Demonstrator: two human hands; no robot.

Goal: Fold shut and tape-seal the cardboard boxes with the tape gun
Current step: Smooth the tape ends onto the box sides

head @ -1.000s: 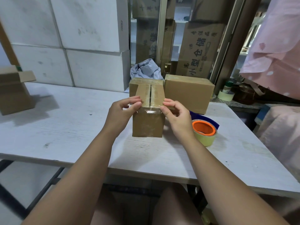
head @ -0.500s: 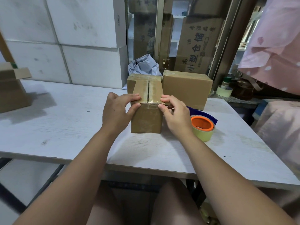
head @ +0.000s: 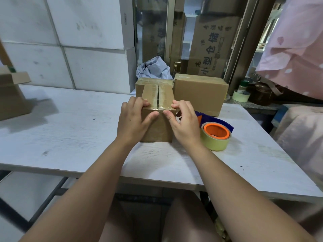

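A small brown cardboard box (head: 158, 95) stands in the middle of the white table (head: 70, 133), flaps folded shut, clear tape running over its top seam and down the near face. My left hand (head: 134, 119) grips its near left top corner, thumb pressed on the front face. My right hand (head: 185, 123) holds the near right top edge, thumb on the tape end. The tape gun (head: 216, 135), blue with an orange-cored roll of yellowish tape, lies on the table just right of my right hand.
A larger closed box (head: 201, 91) stands behind and right of the small one. An open box (head: 12, 95) sits at the table's left edge. White foam blocks (head: 78, 49), crumpled blue paper (head: 153, 69), a small tape roll (head: 241, 96) and pink cloth (head: 297, 49) line the back and right.
Both hands slid down from the box's top edge onto its near face, with the thumbs now pressing lower on the tape end. The box and the tape gun stayed put.
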